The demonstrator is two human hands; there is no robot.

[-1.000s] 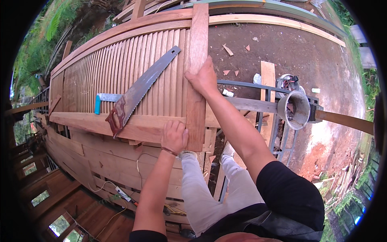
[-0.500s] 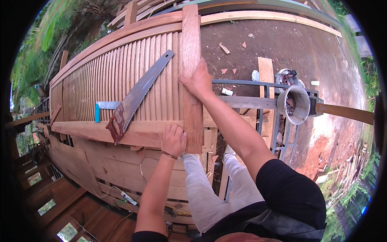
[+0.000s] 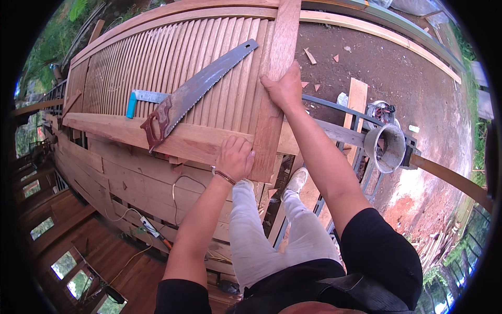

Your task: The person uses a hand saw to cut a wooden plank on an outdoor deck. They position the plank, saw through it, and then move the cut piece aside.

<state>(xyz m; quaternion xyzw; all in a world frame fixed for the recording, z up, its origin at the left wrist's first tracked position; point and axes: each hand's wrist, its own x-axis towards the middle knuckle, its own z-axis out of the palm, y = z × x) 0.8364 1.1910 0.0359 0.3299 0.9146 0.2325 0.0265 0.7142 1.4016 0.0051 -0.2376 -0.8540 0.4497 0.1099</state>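
A louvered wooden shutter panel [image 3: 157, 124] with many slanted slats lies across the upper left. My left hand [image 3: 235, 157] is closed over its near rail, close to the right corner. Farther up, my right hand [image 3: 285, 88] grips the wide end board [image 3: 272, 123] of the shutter panel, thumb on top and fingers over the outer edge. A handsaw [image 3: 201, 81] with a brown handle rests diagonally on the slats, its handle over the near rail. Partly under the saw lies a try square [image 3: 148, 96] with a turquoise handle.
Beneath the shutter panel is a plank platform [image 3: 130, 162] with a cable and a power strip [image 3: 149, 226]. To the right, a grey bucket [image 3: 384, 149] stands by a metal frame [image 3: 334, 107]. Wood scraps [image 3: 310, 56] and long timbers [image 3: 381, 35] lie on the dirt ground.
The whole view has turned and shifted, so the panel's right end sits higher and farther right. Both hands keep their hold at about the same spots; saw and square stay on the slats.
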